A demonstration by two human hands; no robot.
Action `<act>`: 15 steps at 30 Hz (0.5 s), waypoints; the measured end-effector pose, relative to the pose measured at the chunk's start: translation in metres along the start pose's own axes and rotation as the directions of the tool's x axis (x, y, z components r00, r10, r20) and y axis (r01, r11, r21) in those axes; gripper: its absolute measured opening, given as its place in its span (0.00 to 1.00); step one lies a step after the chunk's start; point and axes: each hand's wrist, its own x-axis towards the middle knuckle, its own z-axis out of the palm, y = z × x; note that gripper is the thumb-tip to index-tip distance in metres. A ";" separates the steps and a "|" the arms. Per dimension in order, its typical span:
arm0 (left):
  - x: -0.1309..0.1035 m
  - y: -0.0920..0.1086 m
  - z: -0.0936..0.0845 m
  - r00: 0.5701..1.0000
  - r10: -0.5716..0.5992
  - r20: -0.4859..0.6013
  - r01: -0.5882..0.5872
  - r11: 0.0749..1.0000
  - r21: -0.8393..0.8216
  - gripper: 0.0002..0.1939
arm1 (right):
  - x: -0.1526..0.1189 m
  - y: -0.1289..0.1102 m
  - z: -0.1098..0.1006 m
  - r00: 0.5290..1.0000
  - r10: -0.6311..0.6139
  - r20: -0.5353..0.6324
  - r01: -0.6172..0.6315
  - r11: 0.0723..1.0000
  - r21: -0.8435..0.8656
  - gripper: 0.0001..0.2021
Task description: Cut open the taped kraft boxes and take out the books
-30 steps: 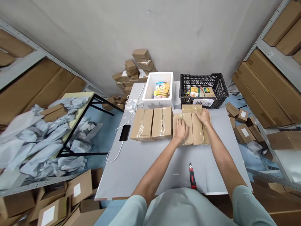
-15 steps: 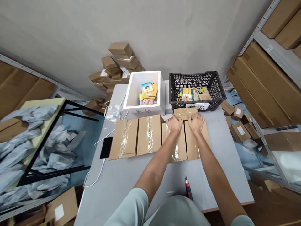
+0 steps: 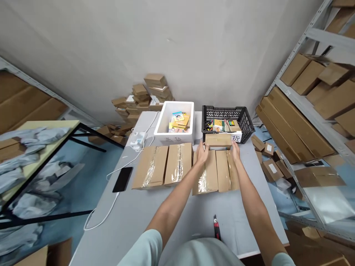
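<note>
A small cardboard box (image 3: 218,139) lies behind the row of cartons, against the front of the black crate. My left hand (image 3: 202,152) grips its left end and my right hand (image 3: 235,151) its right end, so the box sits between my two palms. Just below my hands are two taped cartons, one on the left (image 3: 206,179) and a narrower-looking one on the right (image 3: 224,171). Farther left stand two more taped cartons, an outer one (image 3: 146,168) and an inner one (image 3: 171,166). Whether the small box rests on the table or is lifted, I cannot tell.
A white foam box (image 3: 174,139) and a black plastic crate (image 3: 246,123), both with small packets inside, stand at the back. A utility knife (image 3: 216,227) lies near the front edge. Left are a phone (image 3: 122,179), its cable and a power strip (image 3: 138,141). Shelves (image 3: 302,107) flank the right.
My hands have shifted from the near side of the small box, on top of the cartons, to its two ends. The view has tilted and moved slightly.
</note>
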 end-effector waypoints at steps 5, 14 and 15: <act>-0.025 0.016 -0.019 0.999 0.046 -0.020 -0.049 0.985 -0.168 0.33 | -0.044 -0.014 -0.005 0.997 -0.072 -0.008 0.072 0.983 0.170 0.45; -0.198 0.022 -0.130 0.957 0.064 -0.281 -0.203 0.841 -0.501 0.38 | -0.229 -0.061 -0.037 0.926 -0.371 0.072 0.303 0.843 0.444 0.34; -0.227 0.016 -0.150 0.949 0.032 -0.314 -0.191 0.850 -0.490 0.36 | -0.263 -0.060 -0.040 0.918 -0.376 0.123 0.286 0.846 0.449 0.33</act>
